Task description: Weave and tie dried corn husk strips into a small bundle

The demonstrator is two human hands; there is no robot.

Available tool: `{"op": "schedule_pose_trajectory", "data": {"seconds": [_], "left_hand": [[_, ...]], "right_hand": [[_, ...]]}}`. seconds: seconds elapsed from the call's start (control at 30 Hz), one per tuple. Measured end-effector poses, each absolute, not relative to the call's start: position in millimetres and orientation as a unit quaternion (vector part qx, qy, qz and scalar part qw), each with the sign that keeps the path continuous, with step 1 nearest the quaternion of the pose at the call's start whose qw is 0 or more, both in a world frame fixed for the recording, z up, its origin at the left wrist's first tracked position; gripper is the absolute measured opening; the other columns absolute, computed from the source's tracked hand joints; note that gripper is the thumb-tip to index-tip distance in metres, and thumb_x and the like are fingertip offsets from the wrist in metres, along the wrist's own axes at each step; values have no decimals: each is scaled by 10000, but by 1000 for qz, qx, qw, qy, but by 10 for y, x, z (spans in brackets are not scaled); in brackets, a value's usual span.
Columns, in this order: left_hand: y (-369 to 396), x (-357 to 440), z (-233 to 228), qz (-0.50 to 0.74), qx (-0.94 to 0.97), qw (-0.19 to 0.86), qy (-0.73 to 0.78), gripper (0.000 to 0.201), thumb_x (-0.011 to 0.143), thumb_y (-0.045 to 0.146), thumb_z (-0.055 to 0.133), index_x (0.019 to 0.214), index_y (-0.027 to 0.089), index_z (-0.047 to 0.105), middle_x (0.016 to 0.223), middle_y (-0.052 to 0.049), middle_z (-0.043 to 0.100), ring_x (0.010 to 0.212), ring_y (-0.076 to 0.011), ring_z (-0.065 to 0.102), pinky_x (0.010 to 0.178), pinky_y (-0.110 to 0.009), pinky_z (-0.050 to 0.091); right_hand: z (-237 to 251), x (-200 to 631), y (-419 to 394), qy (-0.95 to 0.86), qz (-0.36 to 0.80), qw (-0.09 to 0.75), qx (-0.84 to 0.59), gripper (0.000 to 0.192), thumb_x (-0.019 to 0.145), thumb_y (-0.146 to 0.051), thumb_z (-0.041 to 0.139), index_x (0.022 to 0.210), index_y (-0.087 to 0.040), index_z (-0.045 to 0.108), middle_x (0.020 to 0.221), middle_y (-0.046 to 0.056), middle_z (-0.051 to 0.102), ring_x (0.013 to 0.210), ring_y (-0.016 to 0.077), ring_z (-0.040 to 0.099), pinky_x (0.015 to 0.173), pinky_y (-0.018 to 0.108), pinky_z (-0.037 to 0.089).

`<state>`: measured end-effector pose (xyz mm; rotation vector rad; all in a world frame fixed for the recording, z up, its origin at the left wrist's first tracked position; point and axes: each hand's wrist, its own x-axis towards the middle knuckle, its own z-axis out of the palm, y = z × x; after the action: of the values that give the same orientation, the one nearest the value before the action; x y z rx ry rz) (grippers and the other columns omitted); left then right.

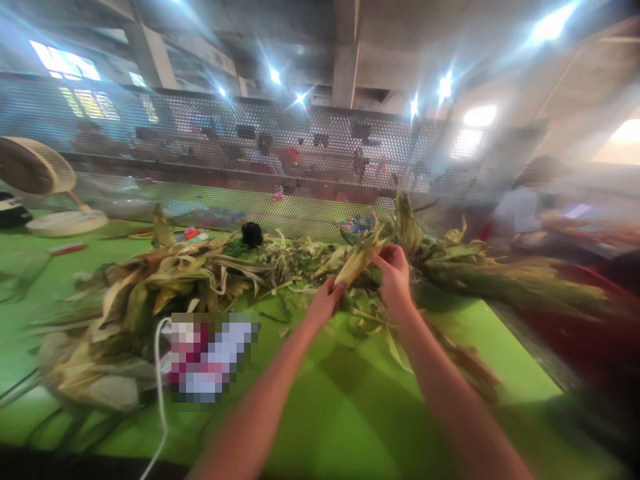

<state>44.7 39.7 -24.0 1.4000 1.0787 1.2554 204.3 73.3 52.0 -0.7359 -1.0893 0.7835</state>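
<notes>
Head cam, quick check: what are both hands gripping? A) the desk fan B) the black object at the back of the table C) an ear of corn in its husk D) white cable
C: the left hand and right hand both close on one husked corn ear, held above the green table.

Dry papery corn husks [165, 280], smooth green table [350, 407], perforated metal screen [280, 147].

Single head view, looking forward and down across green table [320, 413], close over hands.
</notes>
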Motion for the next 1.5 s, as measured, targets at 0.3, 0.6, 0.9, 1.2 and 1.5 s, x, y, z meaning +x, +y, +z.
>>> {"op": "schedule_pose_trajectory", "data": {"seconds": [0.3, 0.6, 0.9, 1.2, 1.5], "left_hand": [[372, 410, -188, 486, 645, 315, 499, 283, 874, 421, 511, 1025, 220, 640, 663, -2, 571, 598, -157, 478, 590, -249, 319], [348, 428, -197, 483, 631, 304, 526, 337, 898, 448, 477, 1095, 214, 620, 661, -9, 587, 575, -161, 475, 567, -247, 286], [341, 438, -203, 501, 605, 293, 545, 307, 858, 390, 564, 1121, 251, 638, 644, -17, 604, 584, -183, 506, 617, -252, 293], [331, 440, -197, 481, 594, 322, 559, 339, 895, 460, 476, 1085, 233, 641, 594, 8, 582, 510, -150, 470, 547, -239, 271], [387, 410, -278, 506, 564, 313, 573, 320, 901, 468, 450, 1009, 220, 623, 591, 29, 532, 519, -130, 460, 537, -229, 274]], "right_hand": [[521, 2156, 797, -463, 402, 712, -342, 306, 608, -314, 781, 843, -223, 607, 708, -56, 573, 654, 117, 517, 624, 242, 419], [526, 2090, 761, -482, 430, 687, -333, 256, 582, -287, 795, 723, -218, 592, 687, -49, 577, 651, 120, 511, 621, 246, 426], [493, 2133, 820, -450, 437, 710, -320, 332, 571, -272, 757, 832, -240, 555, 724, -66, 566, 637, 110, 528, 600, 239, 428], [469, 2050, 771, -479, 418, 708, -309, 312, 599, -263, 761, 838, -253, 560, 754, -57, 593, 714, 126, 553, 675, 253, 449], [520, 2032, 716, -475, 474, 673, -312, 360, 602, -299, 792, 830, -239, 519, 710, -64, 570, 583, 102, 496, 525, 224, 377]]}}
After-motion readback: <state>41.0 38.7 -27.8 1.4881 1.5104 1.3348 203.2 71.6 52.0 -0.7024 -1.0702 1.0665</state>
